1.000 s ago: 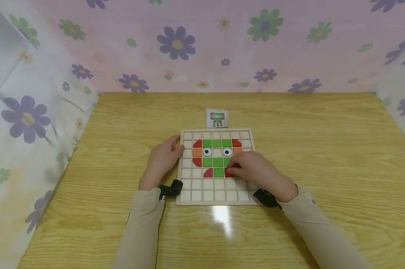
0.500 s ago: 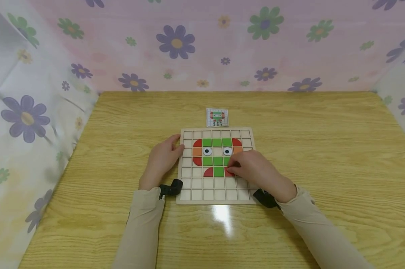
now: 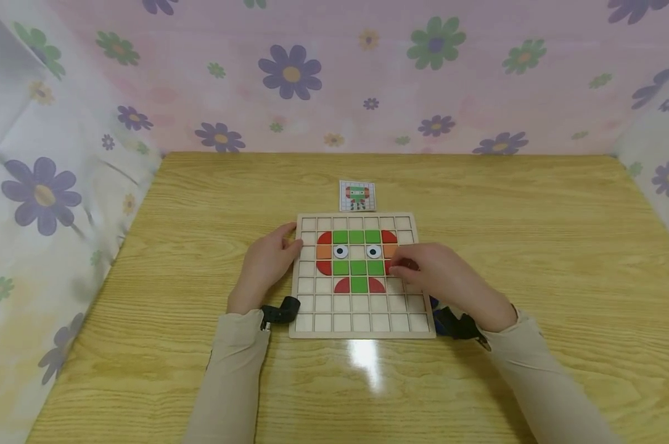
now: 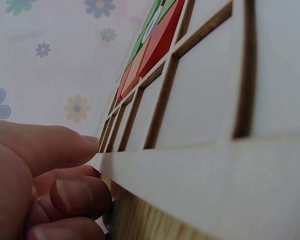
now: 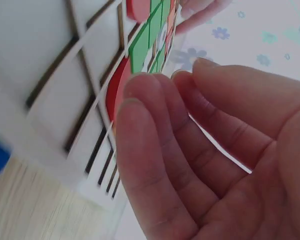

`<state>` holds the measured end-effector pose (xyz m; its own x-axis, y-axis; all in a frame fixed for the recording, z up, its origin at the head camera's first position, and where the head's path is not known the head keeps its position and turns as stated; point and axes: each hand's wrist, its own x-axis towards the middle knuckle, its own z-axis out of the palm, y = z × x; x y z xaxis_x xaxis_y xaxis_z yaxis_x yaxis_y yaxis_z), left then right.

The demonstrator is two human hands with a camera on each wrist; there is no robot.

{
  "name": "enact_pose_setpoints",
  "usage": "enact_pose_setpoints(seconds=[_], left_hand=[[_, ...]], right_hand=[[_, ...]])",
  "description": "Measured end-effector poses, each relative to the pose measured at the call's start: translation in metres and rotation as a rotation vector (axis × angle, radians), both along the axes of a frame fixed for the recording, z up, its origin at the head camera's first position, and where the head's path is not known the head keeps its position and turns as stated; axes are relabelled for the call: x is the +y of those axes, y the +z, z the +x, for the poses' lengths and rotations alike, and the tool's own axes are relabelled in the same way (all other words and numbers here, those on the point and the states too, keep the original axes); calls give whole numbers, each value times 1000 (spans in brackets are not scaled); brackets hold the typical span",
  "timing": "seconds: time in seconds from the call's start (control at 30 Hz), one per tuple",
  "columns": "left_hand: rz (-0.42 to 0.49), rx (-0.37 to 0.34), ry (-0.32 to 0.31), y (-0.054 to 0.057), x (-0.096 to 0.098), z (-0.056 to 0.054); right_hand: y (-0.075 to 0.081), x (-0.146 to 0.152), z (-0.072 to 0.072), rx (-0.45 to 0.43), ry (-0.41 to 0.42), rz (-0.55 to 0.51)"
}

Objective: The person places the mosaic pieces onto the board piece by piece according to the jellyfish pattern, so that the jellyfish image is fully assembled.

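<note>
A pale wooden grid board (image 3: 362, 320) lies on the table, bearing red quarter-round, orange and green square tiles and two round eye tiles. My left hand (image 3: 269, 259) grips the board's left edge; in the left wrist view the thumb (image 4: 65, 145) is at the rim and the other fingers curl beside it. My right hand (image 3: 445, 274) is over the right side of the board, its fingertips by a partly covered red tile (image 3: 388, 266). Nothing shows between its loosely bent fingers (image 5: 142, 135). A red quarter-round tile (image 3: 377, 285) lies right of a green square tile (image 3: 359, 285).
Behind the board lies a small printed card (image 3: 357, 195) with a gridded figure in red, green and orange. The wood-grain table (image 3: 534, 234) is bounded at the back and sides by flower-patterned cloth (image 3: 345, 74). A black wrist strap mount (image 3: 281, 310) sits near the board's left edge.
My right hand has let go of the lower red quarter-round tile and moved up and to the right, uncovering it. The left hand stays at the board's edge.
</note>
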<state>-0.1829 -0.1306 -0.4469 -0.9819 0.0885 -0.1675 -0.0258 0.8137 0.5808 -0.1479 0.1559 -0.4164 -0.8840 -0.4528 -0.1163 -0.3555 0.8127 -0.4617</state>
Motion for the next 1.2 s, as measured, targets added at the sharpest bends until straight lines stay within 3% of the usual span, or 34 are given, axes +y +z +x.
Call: enact_pose_setpoints(seconds=[0.2, 0.47, 0.87, 1.03, 1.2], left_hand=[[10, -12, 2, -2, 0, 0], [49, -7, 15, -1, 0, -1], [55, -16, 26, 1, -4, 0], [52, 2, 19, 4, -2, 0], [54, -29, 25, 0, -1, 3]], right_hand=[[0, 21, 3, -6, -37, 3], [-6, 46, 13, -24, -28, 13], [-10, 58, 22, -197, 40, 3], [-9, 59, 23, -144, 49, 7], [-16, 56, 29, -111, 37, 43]])
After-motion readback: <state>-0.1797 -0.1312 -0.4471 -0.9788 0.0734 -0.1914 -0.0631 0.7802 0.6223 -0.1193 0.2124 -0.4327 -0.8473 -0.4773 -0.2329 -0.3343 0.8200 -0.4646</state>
